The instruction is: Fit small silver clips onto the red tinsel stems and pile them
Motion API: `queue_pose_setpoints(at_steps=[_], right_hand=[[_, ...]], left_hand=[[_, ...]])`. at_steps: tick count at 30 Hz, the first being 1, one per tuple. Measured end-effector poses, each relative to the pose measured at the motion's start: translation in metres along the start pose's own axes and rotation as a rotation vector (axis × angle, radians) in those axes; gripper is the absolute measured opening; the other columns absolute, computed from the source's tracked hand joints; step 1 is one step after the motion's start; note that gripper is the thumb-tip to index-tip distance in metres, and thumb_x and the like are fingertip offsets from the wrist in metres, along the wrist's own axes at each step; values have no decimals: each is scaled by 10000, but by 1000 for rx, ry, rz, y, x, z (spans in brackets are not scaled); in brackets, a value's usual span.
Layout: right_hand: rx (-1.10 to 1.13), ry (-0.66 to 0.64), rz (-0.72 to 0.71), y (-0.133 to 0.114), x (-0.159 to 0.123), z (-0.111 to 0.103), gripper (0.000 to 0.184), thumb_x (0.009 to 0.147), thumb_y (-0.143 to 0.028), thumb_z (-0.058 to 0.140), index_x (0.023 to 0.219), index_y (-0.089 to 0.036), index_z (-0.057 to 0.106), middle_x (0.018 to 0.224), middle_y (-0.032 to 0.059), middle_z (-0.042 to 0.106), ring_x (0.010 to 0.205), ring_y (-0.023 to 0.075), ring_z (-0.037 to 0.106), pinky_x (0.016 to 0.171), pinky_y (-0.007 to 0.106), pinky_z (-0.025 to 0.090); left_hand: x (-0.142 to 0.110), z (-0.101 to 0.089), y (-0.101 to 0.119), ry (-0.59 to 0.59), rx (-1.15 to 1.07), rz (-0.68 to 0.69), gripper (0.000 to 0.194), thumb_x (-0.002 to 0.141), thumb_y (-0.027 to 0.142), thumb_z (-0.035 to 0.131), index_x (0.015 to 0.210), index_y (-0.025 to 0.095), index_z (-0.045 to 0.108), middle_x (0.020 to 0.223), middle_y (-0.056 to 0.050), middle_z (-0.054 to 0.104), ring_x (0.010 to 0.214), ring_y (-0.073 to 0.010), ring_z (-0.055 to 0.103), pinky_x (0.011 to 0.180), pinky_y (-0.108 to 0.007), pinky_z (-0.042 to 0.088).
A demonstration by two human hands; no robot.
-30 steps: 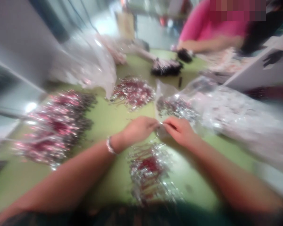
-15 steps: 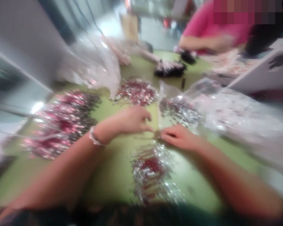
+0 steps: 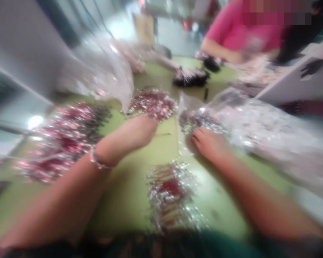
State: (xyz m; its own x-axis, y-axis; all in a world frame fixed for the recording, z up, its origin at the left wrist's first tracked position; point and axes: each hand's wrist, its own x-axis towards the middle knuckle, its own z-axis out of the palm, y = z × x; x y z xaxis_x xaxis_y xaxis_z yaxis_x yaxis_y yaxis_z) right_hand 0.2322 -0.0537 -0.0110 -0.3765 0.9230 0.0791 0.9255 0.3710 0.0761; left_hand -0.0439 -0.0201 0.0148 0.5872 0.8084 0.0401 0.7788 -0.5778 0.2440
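My left hand (image 3: 140, 130), with a pale bracelet on its wrist, reaches to the near edge of a pile of small red and silver shiny pieces (image 3: 157, 104). Its fingers are turned away and blurred. Beside it, a thin stick-like piece (image 3: 164, 134) shows against the green table. My right hand (image 3: 208, 143) is at the near edge of a pile of silvery thin pieces (image 3: 188, 122) on clear plastic, fingers curled together; whatever they grip is hidden. Between my forearms, closer to me, lies another spread of red and silver pieces (image 3: 169, 190).
A large heap of pink shiny pieces (image 3: 67, 139) lies at left. Clear plastic bags (image 3: 107, 71) stand behind it, and a filled bag (image 3: 274, 125) lies at right. Dark-ended bundles (image 3: 191, 77) sit at the back, near a person in a pink top (image 3: 226, 32). The green table (image 3: 118, 200) is beneath.
My hands were close together above the near spread and have parted. The left moved left and up to the red pile; the right moved up to the silvery pile. The view shifted slightly.
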Motion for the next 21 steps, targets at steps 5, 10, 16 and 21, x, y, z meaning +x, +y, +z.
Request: queue_pose_setpoints(at_steps=[5,10,16,21], right_hand=[[73,13,46,-9,-3,-3,234,958,-244,423,855,-176,623,863,100,661,738,201,573,591,312,343],[482,265,78,-18,-8,-6,171,943,-279,440,925,-199,590,851,78,679,738,190,596,666,310,421],[690,175,-62,-45,-22,-20,150,943,-248,443,933,-203,586,851,59,693,747,169,619,682,298,435],[784,188,-83,-51,-25,-15,105,934,-239,467,873,-208,547,762,22,650,663,142,579,631,279,417]], left_hand=[[6,-15,21,181,-123,-105,164,760,122,505,690,185,639,713,-25,651,651,-152,543,660,-294,406],[6,-16,35,219,-452,-109,131,787,188,592,772,186,722,768,-9,712,671,-128,592,682,-276,448],[8,4,55,310,-678,-98,120,848,193,590,810,171,702,796,-9,709,723,-117,599,725,-273,470],[10,28,63,419,-987,-81,109,826,210,657,925,190,700,851,-11,689,775,-115,601,755,-272,492]])
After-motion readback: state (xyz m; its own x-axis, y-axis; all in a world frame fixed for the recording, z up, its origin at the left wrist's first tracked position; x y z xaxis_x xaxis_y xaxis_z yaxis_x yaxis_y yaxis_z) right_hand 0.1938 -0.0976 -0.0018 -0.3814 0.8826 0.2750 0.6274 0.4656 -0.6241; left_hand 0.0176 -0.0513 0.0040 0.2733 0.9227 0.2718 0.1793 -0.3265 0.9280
